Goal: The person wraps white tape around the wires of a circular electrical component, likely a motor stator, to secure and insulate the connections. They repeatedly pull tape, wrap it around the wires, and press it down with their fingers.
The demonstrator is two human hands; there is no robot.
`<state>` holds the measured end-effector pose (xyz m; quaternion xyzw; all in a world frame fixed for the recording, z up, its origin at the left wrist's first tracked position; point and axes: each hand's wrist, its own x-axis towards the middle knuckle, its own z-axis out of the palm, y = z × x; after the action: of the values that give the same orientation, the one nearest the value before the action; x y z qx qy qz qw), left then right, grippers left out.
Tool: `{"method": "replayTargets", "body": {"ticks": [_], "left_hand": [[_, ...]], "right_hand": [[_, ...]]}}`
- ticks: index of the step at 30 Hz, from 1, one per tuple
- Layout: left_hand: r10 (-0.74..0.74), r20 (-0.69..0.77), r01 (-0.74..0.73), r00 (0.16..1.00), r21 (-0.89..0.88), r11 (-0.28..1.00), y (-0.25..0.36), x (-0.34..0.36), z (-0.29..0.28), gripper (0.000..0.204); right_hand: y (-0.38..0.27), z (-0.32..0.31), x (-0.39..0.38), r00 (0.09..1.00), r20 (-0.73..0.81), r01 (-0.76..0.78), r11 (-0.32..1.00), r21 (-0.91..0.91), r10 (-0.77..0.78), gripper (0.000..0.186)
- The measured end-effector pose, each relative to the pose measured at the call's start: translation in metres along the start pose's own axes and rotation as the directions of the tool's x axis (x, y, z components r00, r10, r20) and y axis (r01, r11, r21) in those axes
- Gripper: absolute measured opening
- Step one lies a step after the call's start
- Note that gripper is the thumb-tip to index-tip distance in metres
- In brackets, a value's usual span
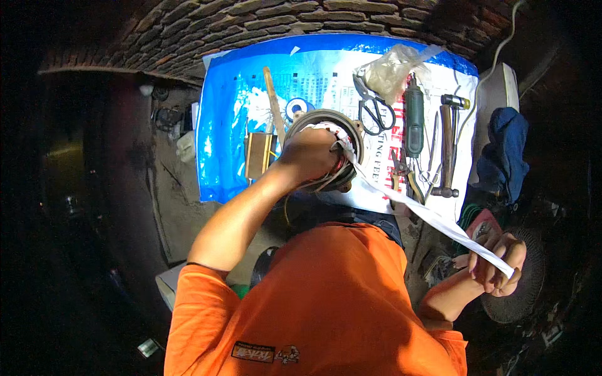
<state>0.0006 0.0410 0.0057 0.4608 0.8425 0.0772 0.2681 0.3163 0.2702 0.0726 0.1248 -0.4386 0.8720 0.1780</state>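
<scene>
A round metal motor stator (pixel 359 133) with wire windings stands at the near edge of the table. Curled over its opening, my left hand (pixel 311 152) is closed against the windings; what its fingers pinch is hidden. A long strip of white cloth tape (pixel 426 215) leaves the stator beside those fingers. It stretches taut and slightly twisted down to the right. Out past the table's right side, my right hand (pixel 500 266) is closed around the tape's far end.
Right of the stator lie black scissors (pixel 376 117), a green rotary tool (pixel 414 119), pliers (pixel 411 182), a hammer (pixel 446 150) and a clear plastic bag (pixel 390 72). To the left are a wooden stick (pixel 273 100), a tape roll (pixel 299 108) and a brown block (pixel 258 156). Behind rises a brick wall (pixel 276 25).
</scene>
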Motion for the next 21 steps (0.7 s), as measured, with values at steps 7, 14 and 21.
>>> {"method": "replayTargets", "body": {"ticks": [7,14,21], "left_hand": [[-0.016,-0.274,0.059,0.962,0.146,0.987,0.012,-0.032,-0.021,0.021],[-0.085,-0.019,0.080,0.996,-0.192,0.978,-0.005,-0.009,-0.017,0.020],[-0.083,0.159,0.113,0.984,-0.194,0.974,0.003,0.007,-0.015,0.031]], "right_hand": [[0.011,0.020,0.015,0.989,-0.062,-0.143,0.982,-0.126,0.136,0.033],[0.025,0.024,0.015,0.995,-0.092,-0.047,0.986,-0.160,0.033,0.031],[0.026,0.028,0.026,0.996,-0.036,-0.090,0.985,-0.149,0.085,0.032]]}}
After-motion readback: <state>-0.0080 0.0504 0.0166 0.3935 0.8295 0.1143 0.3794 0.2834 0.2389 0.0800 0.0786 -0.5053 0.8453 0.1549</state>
